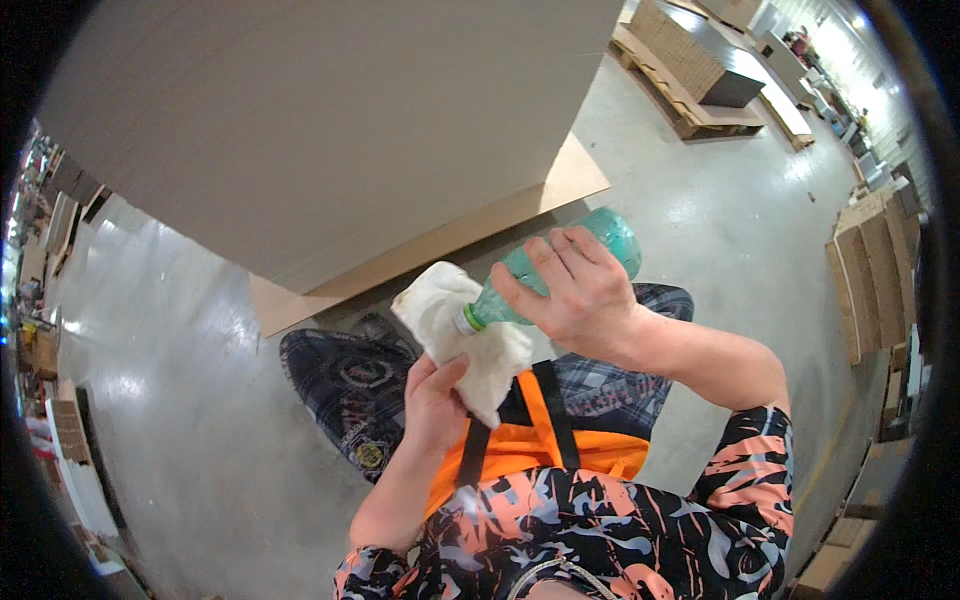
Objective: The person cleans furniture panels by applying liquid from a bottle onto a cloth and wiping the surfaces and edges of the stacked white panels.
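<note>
Right hand: the right hand (pixel 583 300) is wrapped around the bottle's body, knuckles uppermost.
Bottle: a translucent green plastic bottle (pixel 618 240), tilted over the lap, its base toward the upper right and its neck toward the lower left. A bright green ring (pixel 474 317) circles the neck, just behind a pale end.
Left hand: the left hand (pixel 435 400) grips the lower part of the cloth, thumb on top.
Cloth: a crumpled white cloth (pixel 430 302), spread beneath the bottle's neck; whether the neck presses into it or only lies over it, I cannot tell.
Lap: dark patterned trousers (pixel 340 395), knees apart, with an orange garment with black straps (pixel 605 452) at the waist.
Top: a short-sleeved shirt (pixel 620 525) in black, coral and grey.
Ahead: a large grey-brown panel (pixel 330 130), standing over a tan cardboard sheet (pixel 578 178).
Upper right: a wooden pallet (pixel 690 122) carrying a brown cardboard block (pixel 685 50).
Right edge: stacked cardboard (pixel 868 275).
Floor: smooth grey concrete floor (pixel 200 420), shiny under the lights.
</note>
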A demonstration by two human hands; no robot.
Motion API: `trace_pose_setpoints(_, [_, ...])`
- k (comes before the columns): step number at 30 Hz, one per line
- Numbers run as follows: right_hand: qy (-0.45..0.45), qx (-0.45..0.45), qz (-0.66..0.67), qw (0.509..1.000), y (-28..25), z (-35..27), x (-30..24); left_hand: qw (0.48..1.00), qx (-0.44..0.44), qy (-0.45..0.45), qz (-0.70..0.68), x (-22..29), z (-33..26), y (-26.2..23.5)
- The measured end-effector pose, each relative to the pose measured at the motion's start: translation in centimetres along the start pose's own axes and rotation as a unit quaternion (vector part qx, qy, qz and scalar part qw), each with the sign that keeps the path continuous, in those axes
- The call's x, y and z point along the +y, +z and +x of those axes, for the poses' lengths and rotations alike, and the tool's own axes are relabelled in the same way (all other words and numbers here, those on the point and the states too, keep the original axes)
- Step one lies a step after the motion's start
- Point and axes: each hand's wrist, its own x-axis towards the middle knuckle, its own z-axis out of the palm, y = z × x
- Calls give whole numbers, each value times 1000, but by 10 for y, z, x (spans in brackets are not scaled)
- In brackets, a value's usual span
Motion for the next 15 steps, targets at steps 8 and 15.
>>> trace_pose_setpoints(8, [-41, 26, -50, 998, -4, 18, 11, 998, -12, -35, -42, 4, 2, -5])
trace_pose_setpoints(15, [-67, 64, -42, 995, 0, 37, 16, 997, -6, -53, -52, 10, 12, 7])
